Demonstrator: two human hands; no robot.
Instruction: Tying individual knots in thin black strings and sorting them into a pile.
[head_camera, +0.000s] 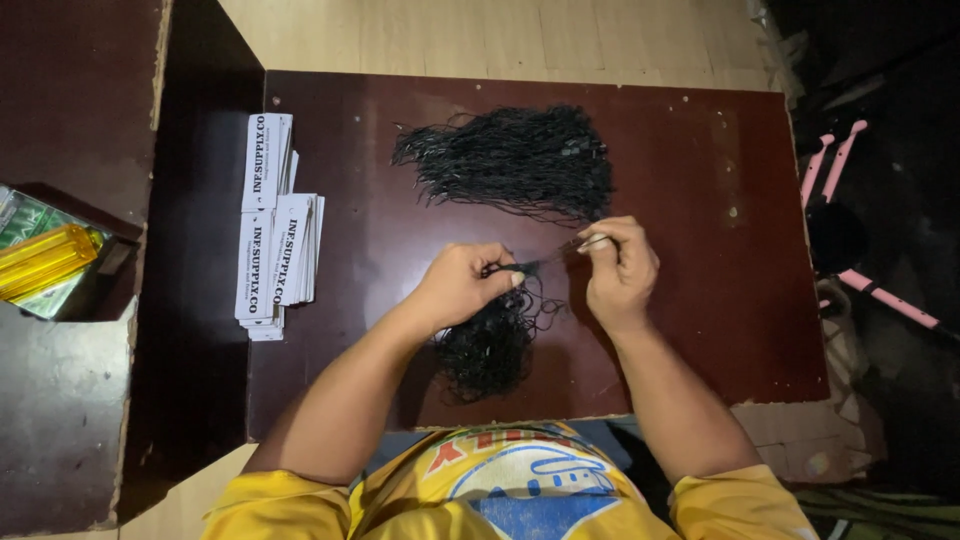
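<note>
Head view, looking down on a dark reddish-brown counter (700, 330). The left hand (462, 283) is closed in a loose fist, its fingertips pinching the top of a bunch of thin black cords (490, 345) that hangs below the hand and spreads on the counter toward the person's body. The right hand (620, 270) is closed in a pinch, thumb and forefinger gripping the end of a single cord strand (550, 257) drawn taut between the two hands. Just beyond the hands, farther from the body, lies a larger loose pile of black cords (515, 160), its nearest strands close to the right hand's fingers. Well to the left of the left hand sits a stack of white printed paper tags (272, 230), arranged in overlapping piles at the counter's edge. Farther left, off the counter, a yellow translucent object (45, 258) rests in a box; pink-handled items (850, 200) lie to the right of the right hand, beyond the counter.
</note>
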